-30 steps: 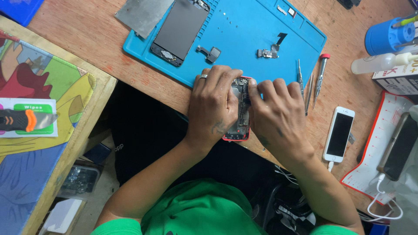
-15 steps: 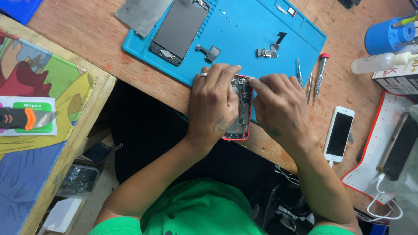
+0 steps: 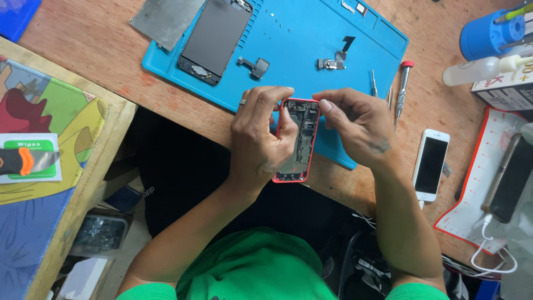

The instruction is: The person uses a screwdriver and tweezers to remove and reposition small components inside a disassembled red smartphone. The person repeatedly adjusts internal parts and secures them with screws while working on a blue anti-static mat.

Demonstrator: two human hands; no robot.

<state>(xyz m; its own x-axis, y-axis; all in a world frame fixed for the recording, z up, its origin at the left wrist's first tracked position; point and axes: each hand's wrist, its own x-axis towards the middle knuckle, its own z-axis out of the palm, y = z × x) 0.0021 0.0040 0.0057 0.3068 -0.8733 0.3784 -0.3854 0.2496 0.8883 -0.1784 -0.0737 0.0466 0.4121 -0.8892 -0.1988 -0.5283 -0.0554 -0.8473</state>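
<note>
- Left hand point(image 3: 258, 139) grips the red phone body point(image 3: 297, 141) by its left edge, open side up, over the near edge of the blue work mat point(image 3: 311, 33)
- Right hand point(image 3: 355, 125) pinches at the upper right corner of the body, fingertips closed; anything held between them is too small to tell
- Step in hand, as judged: work inside the opened shell, its detached screen point(image 3: 214, 36) lying on the mat
- Next move calls for a steady left grip and fine fingertip control

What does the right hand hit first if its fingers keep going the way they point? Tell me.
The right hand has its fingertips pointing left at the top of the opened red phone. They would likely meet that phone's upper edge first, then the left hand behind it; depth is unclear.
</note>
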